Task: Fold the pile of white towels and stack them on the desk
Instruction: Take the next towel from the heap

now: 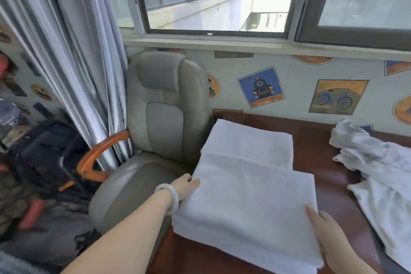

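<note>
closest to my view is the right hand (331,238), low at the right. it lies flat along the near right edge of a folded towel (249,207), fingers straight and together, thumb resting on top, pinching nothing. the left hand (185,186), a pale bracelet (169,198) on its wrist, meets the same towel's left edge. its fingers slip out of sight at the edge, so i cannot tell whether it pinches the cloth or only steadies it. the towel sits on the desk (315,140) at its left end, overlapping the near part of a rear towel (249,140), also folded, that lies flat behind it. i judge the two hands are squaring this one onto the stack. so two towels look folded, the second not quite lined up over the first. the pile (378,162) of crumpled white cloth on the right of the desk is untouched, well apart from the stack, and i can't count what's in it. a grey chair (160,118) stands just left of the desk.
</note>
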The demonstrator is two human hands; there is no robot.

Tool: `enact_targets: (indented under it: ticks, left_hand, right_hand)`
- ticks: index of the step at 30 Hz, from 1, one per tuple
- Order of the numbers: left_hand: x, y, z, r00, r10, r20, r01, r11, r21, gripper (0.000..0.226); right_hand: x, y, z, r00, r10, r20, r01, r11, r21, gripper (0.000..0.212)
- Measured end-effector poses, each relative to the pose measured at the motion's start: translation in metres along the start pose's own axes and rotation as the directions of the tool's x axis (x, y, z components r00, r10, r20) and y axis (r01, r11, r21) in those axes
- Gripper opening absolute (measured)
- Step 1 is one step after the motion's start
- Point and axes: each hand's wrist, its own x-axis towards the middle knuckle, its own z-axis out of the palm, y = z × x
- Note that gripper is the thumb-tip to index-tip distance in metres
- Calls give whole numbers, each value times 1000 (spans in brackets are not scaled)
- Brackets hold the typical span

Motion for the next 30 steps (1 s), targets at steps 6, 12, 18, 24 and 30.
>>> enact_targets:
  ticks: [6,12,18,24,30]
  left_hand:
    - [0,-5,-28,980,177,90,-148,954,-262,27]
    - [-8,-22,-37,978,204,31,-190,950,-246,27]
    - [-9,-40,-23,988,141,54,-118,944,-306,33]
    - [-10,-29,-20,991,127,-29,-130,985,-110,37]
    - [-25,21,17,862,363,-353,-168,863,477,54]
  right_hand:
    - [-31,-47,4,976,-182,-123,170,980,-105,27]
    - [-37,-38,15,975,-164,-151,140,977,-159,40]
    - [-32,-15,20,988,-76,-133,51,981,-188,49]
    - [-30,-8,19,983,-115,-142,97,986,-133,41]
    - [-44,-39,32,846,-505,-173,319,738,-595,54]
